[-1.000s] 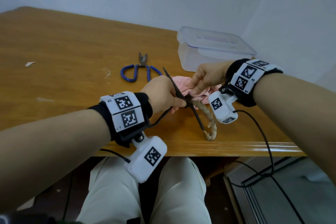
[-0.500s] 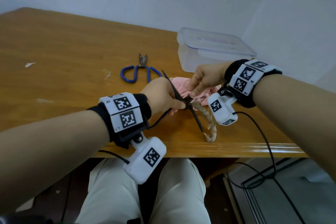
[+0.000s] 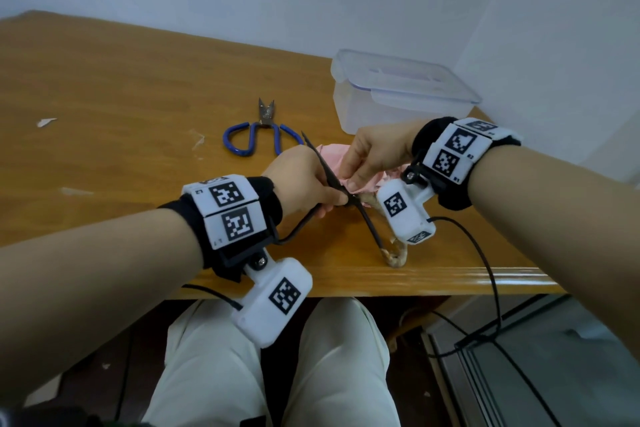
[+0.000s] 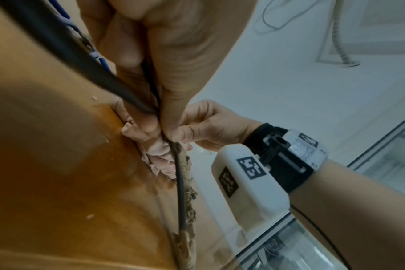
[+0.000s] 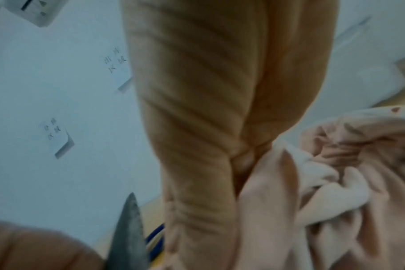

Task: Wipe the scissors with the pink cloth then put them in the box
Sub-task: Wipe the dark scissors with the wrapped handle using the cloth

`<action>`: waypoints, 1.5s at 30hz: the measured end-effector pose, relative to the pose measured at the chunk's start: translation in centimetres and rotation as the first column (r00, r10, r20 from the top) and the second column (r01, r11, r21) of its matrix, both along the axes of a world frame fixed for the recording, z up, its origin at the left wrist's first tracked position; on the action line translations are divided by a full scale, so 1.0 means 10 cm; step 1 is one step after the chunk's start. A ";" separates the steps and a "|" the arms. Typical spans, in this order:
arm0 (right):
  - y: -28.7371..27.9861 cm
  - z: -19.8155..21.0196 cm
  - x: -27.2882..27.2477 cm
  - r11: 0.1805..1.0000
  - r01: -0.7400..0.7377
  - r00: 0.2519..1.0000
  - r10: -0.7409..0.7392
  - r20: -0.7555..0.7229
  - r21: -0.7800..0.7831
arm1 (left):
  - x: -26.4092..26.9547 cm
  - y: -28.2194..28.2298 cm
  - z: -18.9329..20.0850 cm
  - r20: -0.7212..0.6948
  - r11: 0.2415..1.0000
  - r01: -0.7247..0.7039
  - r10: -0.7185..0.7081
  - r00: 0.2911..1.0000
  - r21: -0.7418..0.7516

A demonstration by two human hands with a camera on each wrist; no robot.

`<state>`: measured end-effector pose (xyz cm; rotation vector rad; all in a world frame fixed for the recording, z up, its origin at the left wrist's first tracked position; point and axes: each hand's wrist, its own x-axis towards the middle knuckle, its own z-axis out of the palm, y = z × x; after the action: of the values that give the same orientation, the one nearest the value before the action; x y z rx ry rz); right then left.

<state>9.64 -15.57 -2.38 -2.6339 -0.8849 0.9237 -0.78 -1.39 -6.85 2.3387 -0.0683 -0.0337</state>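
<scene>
Black-bladed scissors [image 3: 367, 222] with tan-wrapped handles; pale pink cloth [image 3: 334, 163]; blue-handled scissors [image 3: 258, 137] on the brown wooden table [image 3: 121, 107]; clear, frosted plastic box [image 3: 391, 97].

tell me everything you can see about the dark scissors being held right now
The dark scissors look like old blackened metal, with thin looped handles, one wrapped in frayed tan cord. They are tilted, blade tip pointing up and away, wrapped loop resting near the table front edge. The left hand grips them near the pivot, while the right hand pinches the pink cloth against them. The blade looks dull grey in the right wrist view.
</scene>
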 end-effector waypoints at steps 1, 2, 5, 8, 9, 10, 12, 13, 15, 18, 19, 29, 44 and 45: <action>-0.01 -0.01 0.01 1.000 -0.003 1.000 0.003 -0.007 0.007 | 0.00 0.00 0.00 0.003 1.000 0.001 -0.001 1.000 0.003; -0.02 0.00 0.02 1.000 0.001 1.000 -0.001 -0.009 0.011 | 0.00 0.00 0.00 0.007 1.000 0.007 -0.007 1.000 0.010; -0.10 0.05 0.06 1.000 0.029 0.999 -0.029 0.022 -0.005 | 0.01 0.00 0.00 -0.005 1.000 0.018 -0.018 1.000 0.001; -0.07 0.05 0.04 1.000 0.018 1.000 -0.018 0.012 -0.017 | 0.01 0.00 0.01 -0.011 1.000 0.016 -0.016 1.000 -0.007; -0.05 0.03 0.03 1.000 0.012 1.000 -0.012 0.002 -0.021 | 0.01 0.00 0.01 -0.008 1.000 0.017 -0.017 1.000 -0.003; -0.03 0.01 0.02 1.000 0.004 1.000 -0.004 0.003 -0.026 | 0.00 0.00 0.01 -0.006 1.000 0.015 -0.015 1.000 0.000; -0.01 -0.01 0.00 0.999 -0.011 1.000 0.011 0.009 -0.035 | -0.01 0.00 0.02 -0.005 1.000 0.012 -0.012 1.000 0.000; -0.02 0.00 0.01 0.999 -0.010 1.000 0.010 0.007 -0.037 | -0.01 0.01 0.02 0.001 1.000 0.016 -0.016 1.000 0.010; -0.08 0.03 0.05 0.999 0.013 1.000 -0.013 0.007 -0.046 | 0.00 0.00 0.02 0.001 1.000 0.024 -0.024 1.000 0.016; -0.11 0.06 0.09 0.998 0.037 0.999 -0.036 0.031 -0.055 | 0.00 0.01 0.01 -0.004 1.000 0.022 -0.022 1.000 0.005; -0.10 0.05 0.08 0.998 0.041 0.999 -0.039 0.032 -0.051 | 0.00 0.01 0.01 -0.004 1.000 0.018 -0.018 1.000 0.004; -0.12 0.09 0.06 0.998 0.066 0.998 -0.066 0.011 -0.002 | 0.00 0.01 0.00 -0.016 1.000 0.018 -0.019 1.000 -0.008; -0.16 0.07 0.12 1.000 0.025 1.000 -0.025 0.003 -0.019 | -0.02 0.03 -0.01 -0.035 0.999 0.018 -0.020 0.999 -0.042; -0.13 0.05 0.10 1.000 0.015 1.000 -0.015 -0.017 -0.025 | -0.02 0.03 -0.01 -0.035 0.999 0.017 -0.019 0.999 -0.040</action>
<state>10.65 -16.88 -1.83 -2.6458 -0.8542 0.9579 -0.97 -1.11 -6.94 2.2972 -0.0721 -0.0815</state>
